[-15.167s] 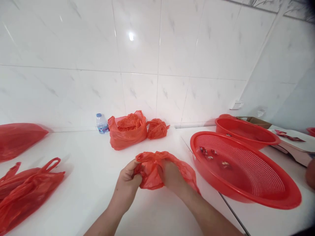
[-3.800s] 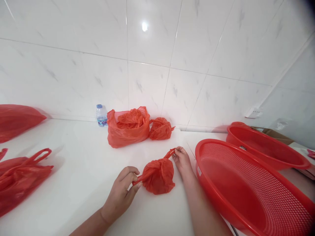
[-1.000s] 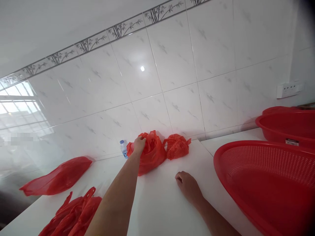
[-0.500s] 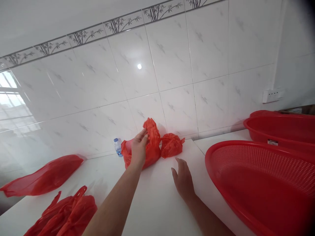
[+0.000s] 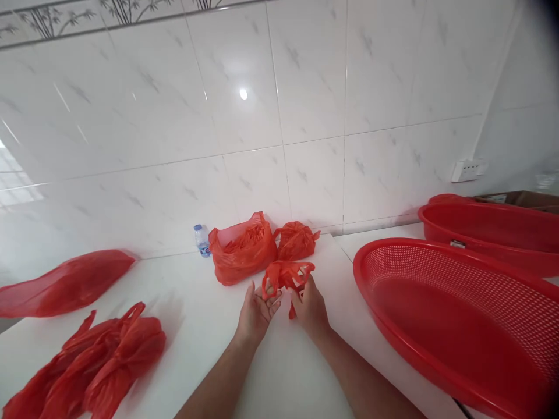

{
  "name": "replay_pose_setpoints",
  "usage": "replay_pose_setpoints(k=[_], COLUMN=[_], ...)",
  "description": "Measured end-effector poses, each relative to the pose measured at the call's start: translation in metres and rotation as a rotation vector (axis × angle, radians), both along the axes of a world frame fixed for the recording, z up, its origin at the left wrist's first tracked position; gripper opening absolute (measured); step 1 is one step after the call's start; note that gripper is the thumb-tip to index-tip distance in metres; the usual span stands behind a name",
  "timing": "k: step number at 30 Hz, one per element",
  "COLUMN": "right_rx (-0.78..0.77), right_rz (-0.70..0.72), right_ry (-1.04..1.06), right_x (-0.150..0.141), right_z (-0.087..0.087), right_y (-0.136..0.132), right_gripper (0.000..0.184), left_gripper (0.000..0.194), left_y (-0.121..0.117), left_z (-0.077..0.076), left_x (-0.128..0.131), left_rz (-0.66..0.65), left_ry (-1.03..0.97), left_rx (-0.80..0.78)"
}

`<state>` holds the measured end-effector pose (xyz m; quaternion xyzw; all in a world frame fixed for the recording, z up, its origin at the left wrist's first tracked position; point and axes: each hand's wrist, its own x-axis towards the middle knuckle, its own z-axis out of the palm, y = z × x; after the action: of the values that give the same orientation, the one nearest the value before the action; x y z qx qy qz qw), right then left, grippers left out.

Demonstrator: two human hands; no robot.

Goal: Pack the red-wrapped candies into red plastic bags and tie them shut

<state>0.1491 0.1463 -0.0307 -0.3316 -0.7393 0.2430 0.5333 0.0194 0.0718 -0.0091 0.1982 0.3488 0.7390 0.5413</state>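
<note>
- Landmark: the open bag (image 5: 240, 267), a red sack stuffed with crumpled red plastic, standing on the white table (image 5: 205, 331) near the tiled wall.
- The thin red bag (image 5: 283, 273), the piece being handled, is just to the front right of the open bag; whether the two touch, I cannot tell.
- The right hand (image 5: 312, 305), in front and to the right of the open bag, grasps the thin red bag's right side, thumb and fingers bent around the film.
- The left hand (image 5: 254, 317), directly in front of the open bag, is palm up with fingers loosely curled, a strip of film across them; whether it grips or merely supports, I cannot tell.
- The step looks like spreading the thin red bag's loops and mouth. To do it well, hold one side steady in the right hand, work the left fingers inside a loop, and part the layers gently, since such film probably clings and tears.
- A good spot is the bare tabletop in front of the open bag, clear of the tied bundle (image 5: 297, 241) just right of it and the perforated basket (image 5: 445, 326) farther right. The bottle (image 5: 201, 240), just left of it, could be knocked by a wide sweep.
</note>
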Motion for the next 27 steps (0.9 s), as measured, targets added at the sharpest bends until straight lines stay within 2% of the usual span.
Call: replay_pose_setpoints(k=[3, 6, 11, 14, 16, 19, 23, 25, 27], right_rx=[0.039, 0.082, 0.238, 0.294, 0.251, 0.174, 0.068, -0.077, -0.323], right_rz=[-0.059, -0.033, 0.100, 0.206, 0.195, 0.078, -0.033, -0.102, -0.118], right_ry=[-0.078, -0.147, -0.209, -0.191, -0.173, -0.178, -0.100, 0.046, 0.242], right_x=[-0.001, -0.001, 0.000, 0.002, 0.002, 0.000, 0.001, 0.008, 0.016], right_z=[-0.007, -0.006, 0.002, 0.007, 0.009, 0.008, 0.004, 0.003, 0.003], right_y=[0.005, 0.003, -0.007, -0.013, -0.016, -0.017, -0.004, 0.008, 0.021], right_gripper=[0.041, 0.040, 0.030, 0.024, 0.018, 0.018, 0.013, 0.015, 0.014], left_gripper=[0.056, 0.056, 0.056, 0.054, 0.048, 0.035, 0.016, 0.018, 0.019], left_y=[-0.002, -0.005, -0.011, -0.011, -0.009, -0.007, -0.006, -0.007, -0.009], left_z=[0.000, 0.003, 0.006, 0.003, 0.000, -0.003, -0.005, -0.005, -0.004], left_x=[-0.007, -0.008, 0.000, 0.004, 0.008, 0.017, 0.018, 0.010, -0.003], left_rz=[0.069, 0.157, 0.045, 0.039, 0.092, 0.171, 0.208, 0.298, 0.412], left_ry=[0.023, 0.117, 0.274, 0.345, 0.409, 0.545, 0.633, 0.653, 0.688], left_rx=[-0.003, 0.008, 0.000, -0.005, 0.021, 0.021, 0.005, -0.015, -0.041])
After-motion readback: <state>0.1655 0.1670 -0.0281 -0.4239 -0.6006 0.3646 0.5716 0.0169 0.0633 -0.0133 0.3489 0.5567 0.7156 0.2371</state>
